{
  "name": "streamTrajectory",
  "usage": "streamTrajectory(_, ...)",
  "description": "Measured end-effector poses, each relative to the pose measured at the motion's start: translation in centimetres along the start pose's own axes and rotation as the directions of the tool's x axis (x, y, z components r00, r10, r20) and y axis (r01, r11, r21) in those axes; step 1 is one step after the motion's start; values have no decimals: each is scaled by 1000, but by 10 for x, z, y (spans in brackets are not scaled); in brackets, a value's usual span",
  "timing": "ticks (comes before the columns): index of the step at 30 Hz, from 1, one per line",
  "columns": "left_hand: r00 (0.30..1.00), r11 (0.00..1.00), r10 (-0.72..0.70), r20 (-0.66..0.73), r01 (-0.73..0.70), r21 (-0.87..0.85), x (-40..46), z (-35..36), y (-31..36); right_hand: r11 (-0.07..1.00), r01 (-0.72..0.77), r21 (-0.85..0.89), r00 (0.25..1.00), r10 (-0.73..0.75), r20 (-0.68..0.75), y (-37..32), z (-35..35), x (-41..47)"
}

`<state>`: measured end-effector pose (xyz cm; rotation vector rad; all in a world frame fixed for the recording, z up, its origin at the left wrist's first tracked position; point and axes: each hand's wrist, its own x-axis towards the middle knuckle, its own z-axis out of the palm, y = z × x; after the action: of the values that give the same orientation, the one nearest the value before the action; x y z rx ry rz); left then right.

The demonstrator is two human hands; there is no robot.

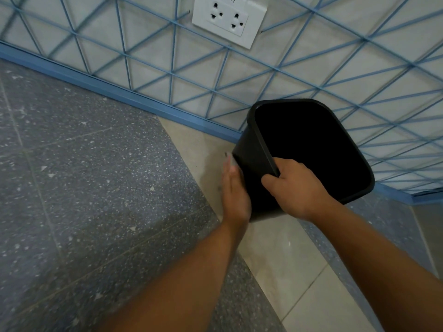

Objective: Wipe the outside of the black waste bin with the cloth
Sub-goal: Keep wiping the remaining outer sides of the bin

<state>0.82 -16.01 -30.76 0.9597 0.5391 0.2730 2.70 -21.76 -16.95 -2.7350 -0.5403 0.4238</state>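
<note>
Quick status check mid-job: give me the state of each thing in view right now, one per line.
Black waste bin: tilted, opening toward the camera, inside too dark to read.
Right hand: clamped on the bin's near rim.
Left hand: pressed flat against the bin's outer left side.
Cloth: only a pale, blurred bit shows at the left fingertips, against the bin.
Wall socket: nothing plugged in.

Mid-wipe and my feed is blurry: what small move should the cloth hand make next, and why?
Probably slide the left hand and its pale cloth further along the outer side wall of the black plastic waste bin. The right hand grips the rim, holding it tilted, and the cloth lies flat on that wall.
</note>
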Motion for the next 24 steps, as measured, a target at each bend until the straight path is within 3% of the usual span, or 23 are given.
streamTrajectory(3, 992, 990, 128, 18, -129, 60, -14, 7, 5, 1000, 13, -1, 1000, -13, 13, 0, -1, 0)
streamTrajectory(9, 985, 985, 171, 8, -171, 20, 15, 13, 20, 1000, 21, 18, 1000, -21, -13, 3, 0, -3)
streamTrajectory(11, 995, 995, 96, 27, -97, 31, 23, 7, 13, 1000, 15, 12, 1000, -15, -19, 4, -1, -3)
streamTrajectory(14, 984, 972, -173, 38, 165, 168, 29, -13, 2, 1000, -6, -18, 1000, 7, 22, 4, -4, -1)
streamTrajectory(16, 966, 947, -256, 37, 243, 209, 32, -17, -4, 1000, -7, -23, 1000, 7, 19, 3, -6, 3)
streamTrajectory(20, 962, 960, -274, -23, 275, 56, 3, -3, -10, 999, -51, 4, 999, 51, -14, 3, -3, 8)
streamTrajectory(24, 893, 894, -449, -24, 449, 6, -46, -1, -22, 995, -90, 49, 996, 91, -7, 5, 0, 11)
